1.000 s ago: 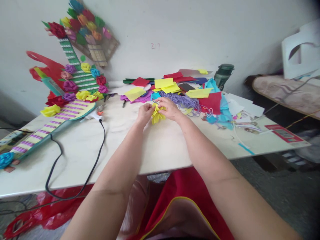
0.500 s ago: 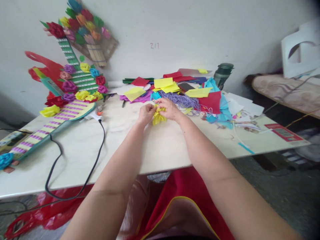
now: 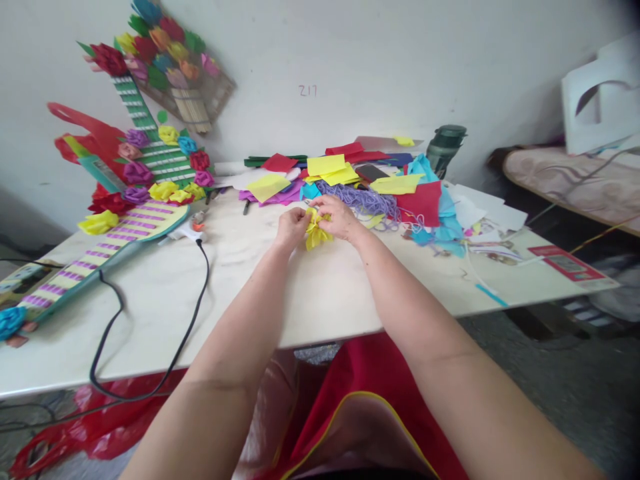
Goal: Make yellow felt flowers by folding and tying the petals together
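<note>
A yellow paper flower [image 3: 317,235] with ruffled petals is held just above the table, between my two hands. My left hand [image 3: 293,225] pinches it from the left, fingers closed. From the right, my right hand [image 3: 337,217] grips its upper part with closed fingertips. The flower's top is partly covered by my fingers. Right behind the hands lies a tangle of purple yarn [image 3: 357,198], with yellow paper sheets [image 3: 330,170] stacked farther back.
On the left stands a striped decoration with paper flowers [image 3: 173,157]; a glue gun [image 3: 187,231] trails a black cord [image 3: 197,313] across the table [image 3: 240,280]. Red sheets [image 3: 420,205], blue scraps [image 3: 450,223] and a dark green bottle [image 3: 447,150] are at right.
The fingers have shifted very slightly around the yellow flower, which both hands still hold in the same place. The camera view has moved a little.
</note>
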Demonstrator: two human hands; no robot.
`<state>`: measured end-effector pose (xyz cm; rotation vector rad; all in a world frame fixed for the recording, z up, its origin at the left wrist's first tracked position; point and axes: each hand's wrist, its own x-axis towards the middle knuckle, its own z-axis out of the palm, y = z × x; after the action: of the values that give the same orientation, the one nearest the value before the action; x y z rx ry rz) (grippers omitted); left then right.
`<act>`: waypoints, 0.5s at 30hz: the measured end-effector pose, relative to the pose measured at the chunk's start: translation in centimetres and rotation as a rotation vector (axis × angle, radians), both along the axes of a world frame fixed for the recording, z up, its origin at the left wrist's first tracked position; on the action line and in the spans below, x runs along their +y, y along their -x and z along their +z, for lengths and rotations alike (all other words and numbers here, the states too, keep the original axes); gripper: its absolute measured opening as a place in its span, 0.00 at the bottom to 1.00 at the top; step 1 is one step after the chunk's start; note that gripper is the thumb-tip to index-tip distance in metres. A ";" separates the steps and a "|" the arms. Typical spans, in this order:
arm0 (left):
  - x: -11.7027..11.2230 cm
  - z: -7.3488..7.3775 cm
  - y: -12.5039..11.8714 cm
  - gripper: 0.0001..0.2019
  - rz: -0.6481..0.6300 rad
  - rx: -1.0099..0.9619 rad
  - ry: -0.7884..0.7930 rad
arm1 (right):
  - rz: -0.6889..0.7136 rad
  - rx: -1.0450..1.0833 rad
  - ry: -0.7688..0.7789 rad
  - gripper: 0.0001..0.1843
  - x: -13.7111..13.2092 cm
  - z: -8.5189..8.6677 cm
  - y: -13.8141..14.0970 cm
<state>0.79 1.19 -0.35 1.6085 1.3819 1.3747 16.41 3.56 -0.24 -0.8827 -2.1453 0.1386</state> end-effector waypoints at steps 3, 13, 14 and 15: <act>0.1 -0.2 0.1 0.10 -0.012 -0.040 0.014 | 0.007 0.029 0.015 0.06 0.0 -0.2 0.0; -0.8 0.3 0.5 0.06 -0.209 -0.324 0.220 | 0.025 0.016 -0.018 0.06 0.1 0.0 -0.1; -0.9 0.3 0.5 0.06 -0.239 -0.363 0.264 | 0.026 0.021 -0.012 0.06 0.1 0.0 -0.1; -1.0 0.4 0.6 0.06 -0.263 -0.399 0.299 | 0.031 0.028 -0.004 0.06 0.2 -0.1 -0.2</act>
<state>0.22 0.19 0.00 1.1920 1.0391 1.1871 16.57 3.73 -0.32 -0.8405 -2.1337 0.1609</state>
